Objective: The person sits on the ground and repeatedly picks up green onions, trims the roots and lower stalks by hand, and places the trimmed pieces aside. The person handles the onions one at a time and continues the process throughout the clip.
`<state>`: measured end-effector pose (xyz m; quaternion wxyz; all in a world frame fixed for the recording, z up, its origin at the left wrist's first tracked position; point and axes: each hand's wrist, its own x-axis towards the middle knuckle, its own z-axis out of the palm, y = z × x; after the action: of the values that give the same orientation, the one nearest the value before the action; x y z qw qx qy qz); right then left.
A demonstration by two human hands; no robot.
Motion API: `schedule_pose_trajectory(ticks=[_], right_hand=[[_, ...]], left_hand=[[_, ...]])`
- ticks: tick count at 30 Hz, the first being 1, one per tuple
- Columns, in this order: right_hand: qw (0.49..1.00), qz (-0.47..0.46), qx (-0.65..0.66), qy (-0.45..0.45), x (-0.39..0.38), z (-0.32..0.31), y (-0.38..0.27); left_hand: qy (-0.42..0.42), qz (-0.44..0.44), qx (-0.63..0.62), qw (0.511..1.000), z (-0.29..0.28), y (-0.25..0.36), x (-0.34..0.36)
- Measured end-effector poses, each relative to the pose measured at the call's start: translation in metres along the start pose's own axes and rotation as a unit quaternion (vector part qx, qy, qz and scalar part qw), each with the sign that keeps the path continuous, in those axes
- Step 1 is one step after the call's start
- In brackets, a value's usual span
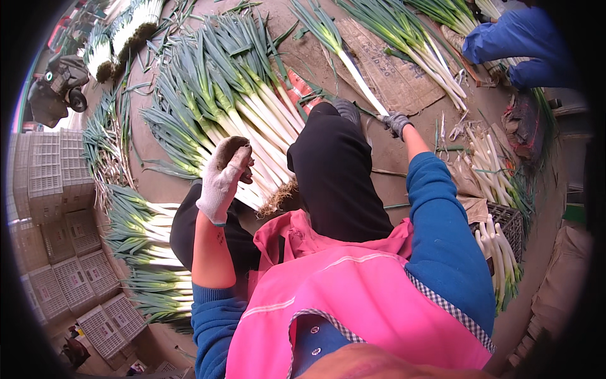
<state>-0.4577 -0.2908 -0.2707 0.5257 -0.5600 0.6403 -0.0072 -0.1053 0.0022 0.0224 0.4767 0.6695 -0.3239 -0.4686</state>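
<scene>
Snugly, right grip (397, 124) closed around a leek (363, 83), left grip (226, 169) half curled, cannot tell whether holding anything.

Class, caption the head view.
Grey-gloved right hand holds a long green-white leek; white-gloved left hand half curled.

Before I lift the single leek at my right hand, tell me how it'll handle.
The leek has a straight white shank, so it's probably fairly stiff there. Its green leaves are long and narrow, so they may flop. With the right hand at the shank's end, the leaves will likely dip.
</scene>
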Motion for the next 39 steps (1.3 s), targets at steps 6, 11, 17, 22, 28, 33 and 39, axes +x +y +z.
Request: schedule_pose_trajectory(ticks=[6, 11, 17, 22, 28, 33, 39], right_hand=[[0.883, 0.109, 0.391, 0.236, 0.025, 0.005, 0.087], [0.922, 0.138, 0.315, 0.180, -0.004, -0.010, 0.077], [0.942, -0.193, 0.238, 0.140, -0.062, -0.091, -0.124], [0.916, -0.396, 0.051, -0.027, -0.141, -0.053, -0.283], [0.920, -0.323, -0.103, -0.195, -0.115, 0.146, -0.292], [0.849, -0.271, -0.452, -0.047, -0.107, 0.307, -0.212], [0.855, -0.266, -0.442, 0.045, -0.111, 0.371, -0.196]], left_hand=[[-0.007, -0.032, 0.050, 0.998, -0.006, -0.012, -0.001], [0.002, 0.003, 0.063, 0.998, -0.029, -0.005, -0.006], [0.114, 0.066, -0.137, 0.982, -0.109, -0.002, -0.006], [0.140, 0.069, -0.329, 0.931, -0.147, -0.021, -0.009], [0.188, 0.087, -0.325, 0.923, -0.160, -0.024, -0.024], [0.193, 0.118, -0.334, 0.915, -0.166, -0.027, -0.042], [0.226, 0.104, -0.328, 0.911, -0.182, -0.023, -0.052]])
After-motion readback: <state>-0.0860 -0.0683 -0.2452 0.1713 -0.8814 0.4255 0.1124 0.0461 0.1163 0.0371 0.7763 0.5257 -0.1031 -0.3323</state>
